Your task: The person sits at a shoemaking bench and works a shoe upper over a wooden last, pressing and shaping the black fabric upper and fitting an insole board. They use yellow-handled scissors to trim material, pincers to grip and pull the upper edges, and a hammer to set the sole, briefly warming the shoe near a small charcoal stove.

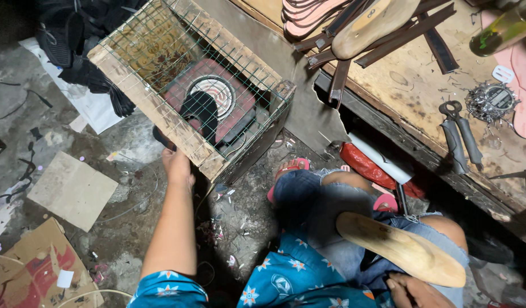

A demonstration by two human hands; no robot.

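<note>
- Two hands are showing in the head view, well apart from each other.
- Left hand (pixel 177 162) is reaching forward on a nearly straight arm to the near edge of a wooden crate (pixel 154 97) fronted with wire mesh; the fingers are going under that edge and gripping a black shoe piece (pixel 162 138), of which only a small dark part is showing past the frame.
- Right hand (pixel 414 290) is staying low by the lap at the bottom edge of the view, lying against the heel end of a tan wooden shoe last (pixel 399 248); the fingers are mostly cut off, so whether they are closing on it cannot be told.
- That last is lying across the person's thigh, over torn denim shorts (pixel 325 214), pointing up and left.
- Inside the crate, a round coil heater (pixel 214 91) is sitting on a red base, with a black shoe upper (pixel 201 111) resting partly over the coil.
- Right of the crate, a wooden workbench (pixel 411 85) is carrying black pliers (pixel 459 134), a second tan last (pixel 371 23) and a stack of pink insoles (pixel 305 14).
- Below the left arm, flat cardboard pieces (pixel 72 188) are lying on the littered concrete floor (pixel 131 228).
</note>
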